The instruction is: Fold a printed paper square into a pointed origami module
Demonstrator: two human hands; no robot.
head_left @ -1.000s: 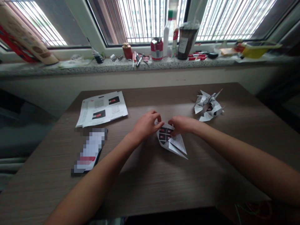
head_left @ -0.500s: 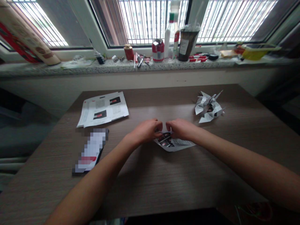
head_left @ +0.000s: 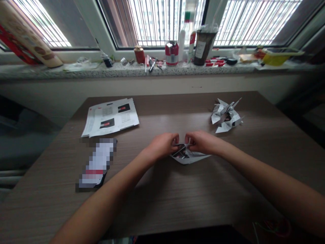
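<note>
A partly folded sheet of printed paper (head_left: 186, 159) lies near the middle of the table, with a dark picture panel and a pointed lower edge. My left hand (head_left: 166, 145) pinches its upper left side between curled fingers. On the upper right, my right hand (head_left: 200, 141) grips the same paper, thumb and fingers bent inward. A small gap separates the two hands. The fingers cover the paper's far edge, so the crease there is hidden.
Folded paper pieces (head_left: 225, 117) stand in a cluster at the back right. Printed sheets (head_left: 111, 117) lie back left, with a phone (head_left: 98, 162) nearer me. Along the windowsill (head_left: 122, 73) are a can (head_left: 172, 53), a bottle (head_left: 182, 40), a drink cup (head_left: 203, 45) and a yellow container (head_left: 275, 58).
Both hands have shifted slightly right and a little nearer to me, staying on the paper. The view has tilted slightly.
</note>
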